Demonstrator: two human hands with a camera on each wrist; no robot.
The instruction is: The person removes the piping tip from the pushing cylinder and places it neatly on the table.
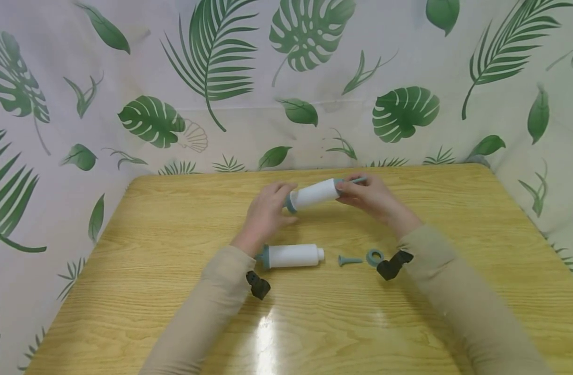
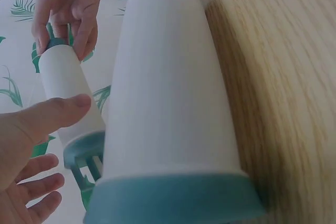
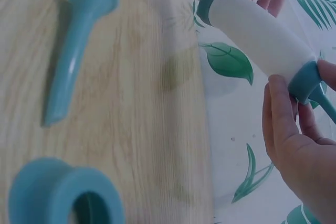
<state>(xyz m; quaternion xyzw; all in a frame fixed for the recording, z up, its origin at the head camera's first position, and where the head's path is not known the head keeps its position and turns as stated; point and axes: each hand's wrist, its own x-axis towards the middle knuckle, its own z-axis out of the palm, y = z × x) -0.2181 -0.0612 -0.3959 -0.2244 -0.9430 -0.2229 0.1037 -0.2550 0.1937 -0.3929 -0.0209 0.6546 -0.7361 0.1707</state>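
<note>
Above the table's far part, my right hand (image 1: 373,198) pinches the teal collar (image 3: 304,81) of a white tube (image 1: 314,195) between thumb and fingers. A thin teal spout (image 3: 323,103) sticks out past these fingers. At the tube's other end is a wider teal cap (image 2: 84,149) with open slots. My left hand (image 1: 266,211) is spread around that capped end, its thumb (image 2: 58,114) overlapping the tube in the left wrist view and its other fingers loosely bent below. The tube slants, the spout end higher.
A second white tube (image 1: 293,255) with a teal cap lies nearer on the wooden table (image 1: 174,291). To its right lie a teal funnel-shaped nozzle (image 1: 349,260) and a teal ring (image 3: 39,182). A leaf-printed cloth (image 1: 249,140) hangs behind the table.
</note>
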